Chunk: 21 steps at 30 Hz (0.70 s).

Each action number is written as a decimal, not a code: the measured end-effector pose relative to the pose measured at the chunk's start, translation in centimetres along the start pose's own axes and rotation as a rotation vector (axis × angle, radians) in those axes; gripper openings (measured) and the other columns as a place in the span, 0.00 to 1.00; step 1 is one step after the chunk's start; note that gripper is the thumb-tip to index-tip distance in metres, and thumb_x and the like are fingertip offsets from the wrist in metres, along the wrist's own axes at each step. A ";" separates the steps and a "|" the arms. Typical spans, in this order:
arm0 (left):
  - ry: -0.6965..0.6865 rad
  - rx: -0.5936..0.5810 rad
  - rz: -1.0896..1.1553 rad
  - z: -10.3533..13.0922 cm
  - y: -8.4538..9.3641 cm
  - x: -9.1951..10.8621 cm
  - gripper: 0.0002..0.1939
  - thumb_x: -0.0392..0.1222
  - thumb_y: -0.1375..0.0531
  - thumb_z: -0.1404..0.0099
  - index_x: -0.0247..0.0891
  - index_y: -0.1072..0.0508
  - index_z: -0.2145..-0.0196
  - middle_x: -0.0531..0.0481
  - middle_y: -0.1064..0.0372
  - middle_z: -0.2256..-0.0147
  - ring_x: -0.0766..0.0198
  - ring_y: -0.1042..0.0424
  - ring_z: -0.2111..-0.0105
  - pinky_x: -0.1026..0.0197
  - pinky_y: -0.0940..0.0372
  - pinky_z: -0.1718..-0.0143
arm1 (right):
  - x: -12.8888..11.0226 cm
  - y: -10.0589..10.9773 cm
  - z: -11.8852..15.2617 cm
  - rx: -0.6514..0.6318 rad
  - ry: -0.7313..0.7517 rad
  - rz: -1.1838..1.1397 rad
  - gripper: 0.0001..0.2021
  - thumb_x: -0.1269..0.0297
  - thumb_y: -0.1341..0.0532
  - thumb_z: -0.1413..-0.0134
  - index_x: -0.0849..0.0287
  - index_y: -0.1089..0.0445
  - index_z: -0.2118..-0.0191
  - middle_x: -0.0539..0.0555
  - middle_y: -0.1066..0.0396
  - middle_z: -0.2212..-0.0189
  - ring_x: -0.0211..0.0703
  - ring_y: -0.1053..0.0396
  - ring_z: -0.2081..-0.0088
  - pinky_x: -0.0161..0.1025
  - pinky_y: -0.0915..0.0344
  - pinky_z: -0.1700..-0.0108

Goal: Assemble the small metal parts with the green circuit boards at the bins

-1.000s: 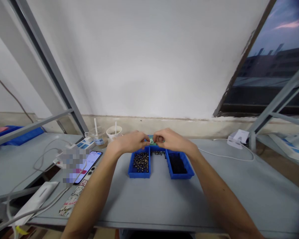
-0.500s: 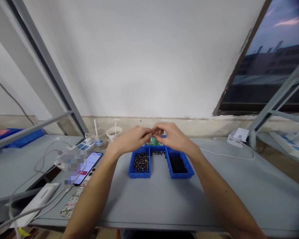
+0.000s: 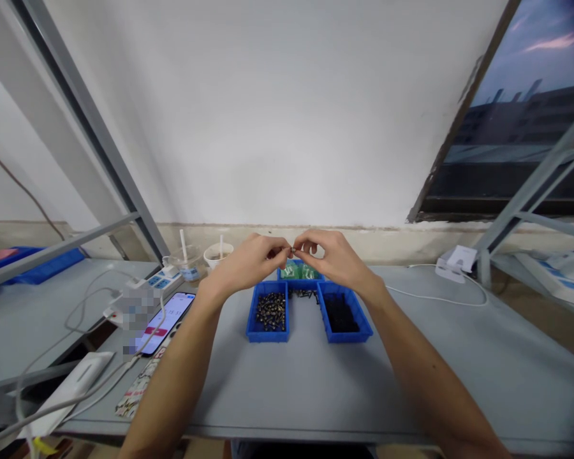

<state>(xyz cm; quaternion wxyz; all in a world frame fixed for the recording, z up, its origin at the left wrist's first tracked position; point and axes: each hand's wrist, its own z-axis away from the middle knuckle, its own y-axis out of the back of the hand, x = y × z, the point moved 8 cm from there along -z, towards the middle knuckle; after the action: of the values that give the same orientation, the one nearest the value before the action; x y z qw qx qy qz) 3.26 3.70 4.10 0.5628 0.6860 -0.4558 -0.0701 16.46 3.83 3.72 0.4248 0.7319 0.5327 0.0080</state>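
My left hand and my right hand meet fingertip to fingertip above the back of the table. Both are closed in a pinch, thumb against forefinger. Between the fingertips is a small dark metal part, too small to make out further. Below and to the left stands a blue bin of brass-coloured and dark metal fasteners. A second blue bin, on the right, holds a heap of small black pieces. Several dark screws lie on the table between these bins.
Behind, a blue bin holds green packets. On the left are a lit phone, a power strip, cables, a paper cup and a clear cup, each with a straw. A white cable crosses the right side.
Both hands have shifted slightly, and their fingers have turned so the small part shows between the tips. More of the back bin and its green packets is visible.
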 end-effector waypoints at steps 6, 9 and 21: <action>0.012 0.016 0.014 0.1 0.3 -0.1 0.16 0.43 0.47 0.27 0.38 0.23 0.68 0.54 0.23 0.71 0.69 0.30 0.73 0.65 0.41 0.71 | -0.6 0.2 0.1 0.000 0.038 0.010 0.04 0.66 0.38 0.35 0.57 0.27 0.59 0.50 0.25 0.66 0.36 0.32 0.67 0.36 0.36 0.61; 0.027 0.013 0.014 0.1 0.4 0.0 0.16 0.43 0.47 0.27 0.37 0.23 0.68 0.53 0.24 0.71 0.69 0.30 0.74 0.65 0.41 0.70 | -0.8 0.3 0.1 0.010 0.057 0.005 0.04 0.66 0.39 0.35 0.57 0.27 0.60 0.50 0.26 0.66 0.36 0.32 0.67 0.36 0.36 0.61; 0.008 0.018 -0.046 0.0 0.2 0.4 0.15 0.41 0.47 0.28 0.37 0.23 0.70 0.54 0.27 0.74 0.70 0.34 0.74 0.63 0.44 0.71 | -0.8 -0.3 0.1 -0.025 0.001 0.017 0.07 0.66 0.43 0.32 0.58 0.29 0.63 0.49 0.29 0.69 0.37 0.34 0.68 0.36 0.40 0.63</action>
<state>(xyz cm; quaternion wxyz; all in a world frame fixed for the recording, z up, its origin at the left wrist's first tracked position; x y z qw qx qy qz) 3.43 3.39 4.42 0.5564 0.7018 -0.4383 -0.0763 15.95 3.15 3.81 0.4335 0.7310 0.5267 0.0185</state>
